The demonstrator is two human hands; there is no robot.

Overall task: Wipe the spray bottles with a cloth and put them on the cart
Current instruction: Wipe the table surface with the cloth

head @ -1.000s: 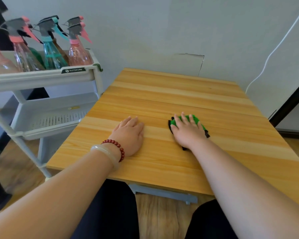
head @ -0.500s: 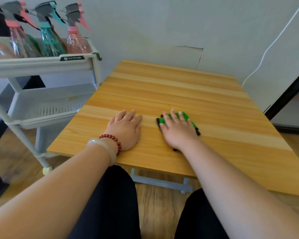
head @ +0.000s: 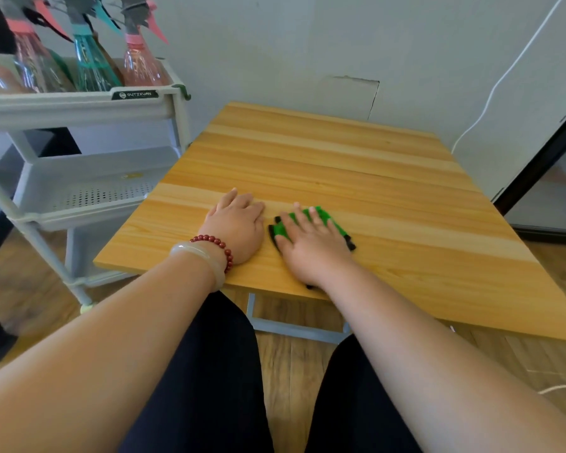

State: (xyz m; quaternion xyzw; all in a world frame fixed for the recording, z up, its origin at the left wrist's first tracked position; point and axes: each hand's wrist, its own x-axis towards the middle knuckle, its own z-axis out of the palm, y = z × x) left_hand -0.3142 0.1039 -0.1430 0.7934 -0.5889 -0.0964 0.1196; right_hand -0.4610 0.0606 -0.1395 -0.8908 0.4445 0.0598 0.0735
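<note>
Several spray bottles stand in the top tray of the grey cart [head: 79, 106] at the upper left; nearest the table is a pink bottle [head: 141, 63], with a teal bottle [head: 90, 65] beside it and another pink-capped bottle [head: 35, 65] further left. A green cloth with black edging [head: 283, 230] lies flat on the wooden table [head: 373, 178]. My right hand [head: 311, 243] rests flat on the cloth with straight fingers and hides most of it. My left hand [head: 237, 227] lies palm down on the bare table just left of the cloth, holding nothing.
The cart's perforated middle shelf [head: 89, 191] sits level with the table's left edge. A white cable [head: 490, 93] runs down the wall at the right. A dark door frame [head: 543, 158] stands at the far right. My legs are under the table's near edge.
The camera has tipped down and drifted, so the bottles and cart sit higher in view. Both hands stay flat on the table and the cloth, in the same places.
</note>
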